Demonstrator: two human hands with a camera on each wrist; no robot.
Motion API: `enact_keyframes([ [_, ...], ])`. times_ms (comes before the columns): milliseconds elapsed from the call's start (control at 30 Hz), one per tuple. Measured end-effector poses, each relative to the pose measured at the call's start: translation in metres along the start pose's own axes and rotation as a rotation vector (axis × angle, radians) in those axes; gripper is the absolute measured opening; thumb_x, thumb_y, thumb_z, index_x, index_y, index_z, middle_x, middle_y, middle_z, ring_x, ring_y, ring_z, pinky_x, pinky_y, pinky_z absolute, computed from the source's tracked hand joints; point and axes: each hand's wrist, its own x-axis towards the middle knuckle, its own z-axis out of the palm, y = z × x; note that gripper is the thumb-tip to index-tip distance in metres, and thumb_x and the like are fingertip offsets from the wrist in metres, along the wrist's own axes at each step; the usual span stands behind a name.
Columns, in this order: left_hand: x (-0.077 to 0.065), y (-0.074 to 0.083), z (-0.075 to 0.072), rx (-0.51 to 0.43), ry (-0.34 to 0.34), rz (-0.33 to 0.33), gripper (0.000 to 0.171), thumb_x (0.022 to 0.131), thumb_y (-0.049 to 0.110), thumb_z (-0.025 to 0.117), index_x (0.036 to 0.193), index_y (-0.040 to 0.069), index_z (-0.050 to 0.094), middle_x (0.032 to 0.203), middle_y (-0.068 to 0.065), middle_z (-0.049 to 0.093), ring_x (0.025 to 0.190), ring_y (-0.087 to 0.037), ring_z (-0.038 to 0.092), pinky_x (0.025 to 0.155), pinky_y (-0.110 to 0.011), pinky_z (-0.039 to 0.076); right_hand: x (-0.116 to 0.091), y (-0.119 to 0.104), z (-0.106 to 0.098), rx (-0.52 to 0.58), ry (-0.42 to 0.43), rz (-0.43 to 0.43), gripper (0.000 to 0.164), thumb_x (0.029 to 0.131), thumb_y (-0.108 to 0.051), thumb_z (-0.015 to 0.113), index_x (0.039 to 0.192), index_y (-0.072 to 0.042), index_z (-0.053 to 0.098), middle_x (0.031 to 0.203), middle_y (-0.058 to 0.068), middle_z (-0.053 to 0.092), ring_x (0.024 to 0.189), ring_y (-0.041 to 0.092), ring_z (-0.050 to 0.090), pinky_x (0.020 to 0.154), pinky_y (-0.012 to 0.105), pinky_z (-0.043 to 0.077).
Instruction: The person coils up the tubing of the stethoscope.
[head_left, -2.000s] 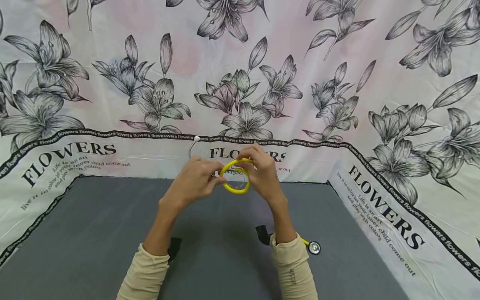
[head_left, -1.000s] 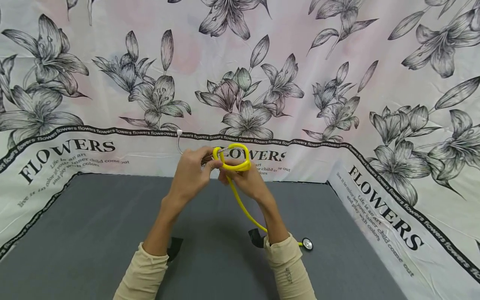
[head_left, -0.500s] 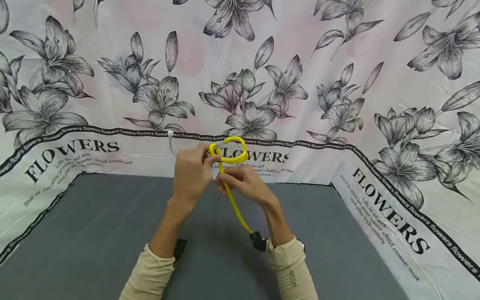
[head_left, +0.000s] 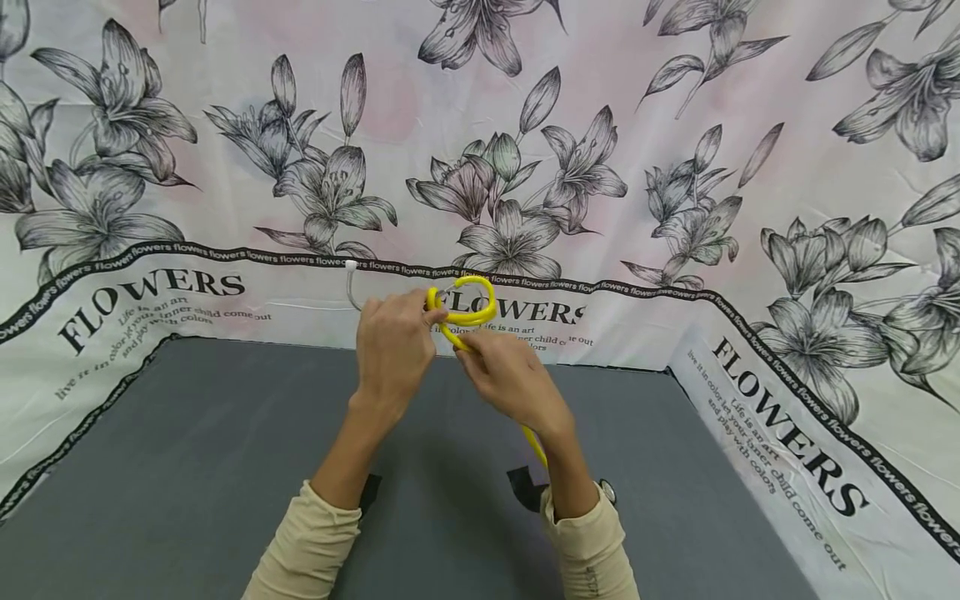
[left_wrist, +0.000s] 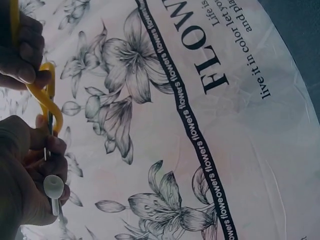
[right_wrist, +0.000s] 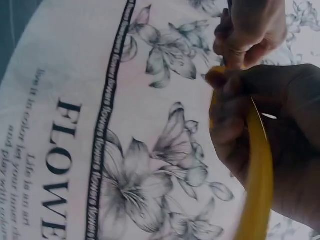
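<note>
A yellow stethoscope (head_left: 474,318) is held up above the far edge of the table, its tube looped into a ring. My left hand (head_left: 393,350) pinches the stethoscope where the metal ear tubes meet the yellow tubing. One white ear tip (head_left: 350,265) sticks up left of that hand; the left wrist view shows an ear tip (left_wrist: 53,187) close by the fingers. My right hand (head_left: 517,379) grips the tube just below the loop. From there the tubing (right_wrist: 257,170) runs back past the right wrist. The chest piece (head_left: 607,492) is mostly hidden behind the right sleeve.
A dark grey table (head_left: 225,467) lies under both arms. Behind and beside it hangs a white flower-printed cloth (head_left: 300,192) with a black lettered band. Black pieces (head_left: 525,487) show beside both forearms.
The right hand has left the ring and taken the tube below it, now close under the loop. The loop has tilted, and the chest piece has slipped mostly behind the right sleeve.
</note>
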Motion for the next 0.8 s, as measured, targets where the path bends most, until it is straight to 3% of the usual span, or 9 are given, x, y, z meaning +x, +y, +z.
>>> enact_keyframes([
  [167, 0.000, 0.003, -0.004, 0.006, -0.070, 0.033, 0.024, 0.093, 0.026, 0.074, 0.088, 0.002, 0.070, 0.073, -0.010, 0.071, 0.060, -0.025, 0.060, 0.065, -0.035, 0.034, -0.006, -0.005, -0.009, -0.292, 0.108, -0.028, 0.010, 0.100, -0.010, 0.069, 0.106, -0.004, 0.074, 0.090, 0.004, 0.073, 0.068, 0.014, 0.059, 0.060, 0.026, 0.050],
  [333, 0.000, 0.008, -0.009, 0.036, -0.123, 0.046, 0.027, 0.094, 0.027, 0.073, 0.084, 0.003, 0.065, 0.070, -0.009, 0.069, 0.058, -0.023, 0.056, 0.064, -0.033, 0.030, -0.007, -0.003, -0.013, -0.476, 0.201, -0.132, 0.004, 0.095, -0.005, 0.074, 0.098, -0.002, 0.073, 0.083, 0.004, 0.068, 0.069, 0.017, 0.062, 0.059, 0.026, 0.051],
  [533, -0.002, 0.015, -0.009, 0.083, -0.161, 0.039, 0.028, 0.095, 0.029, 0.072, 0.085, 0.003, 0.069, 0.067, -0.007, 0.068, 0.054, -0.019, 0.051, 0.062, -0.029, 0.027, -0.006, 0.002, -0.013, -0.608, 0.282, -0.251, 0.009, 0.089, 0.000, 0.077, 0.090, -0.005, 0.070, 0.081, 0.004, 0.066, 0.071, 0.019, 0.060, 0.062, 0.027, 0.049],
  [667, -0.005, 0.019, -0.008, 0.133, -0.164, 0.054, 0.028, 0.093, 0.029, 0.075, 0.080, 0.005, 0.068, 0.062, -0.006, 0.064, 0.052, -0.019, 0.049, 0.061, -0.029, 0.026, -0.003, 0.006, -0.009, -0.671, 0.337, -0.355, 0.004, 0.095, -0.003, 0.072, 0.092, -0.006, 0.071, 0.087, 0.003, 0.068, 0.078, 0.020, 0.062, 0.063, 0.027, 0.052],
  [800, -0.007, 0.025, -0.008, 0.179, -0.176, 0.127, 0.024, 0.092, 0.027, 0.079, 0.082, 0.007, 0.070, 0.067, -0.004, 0.067, 0.055, -0.018, 0.054, 0.062, -0.030, 0.030, 0.000, 0.018, -0.008, -0.653, 0.442, -0.400, 0.002, 0.095, -0.006, 0.073, 0.093, -0.008, 0.072, 0.089, 0.004, 0.070, 0.081, 0.022, 0.063, 0.065, 0.029, 0.053],
])
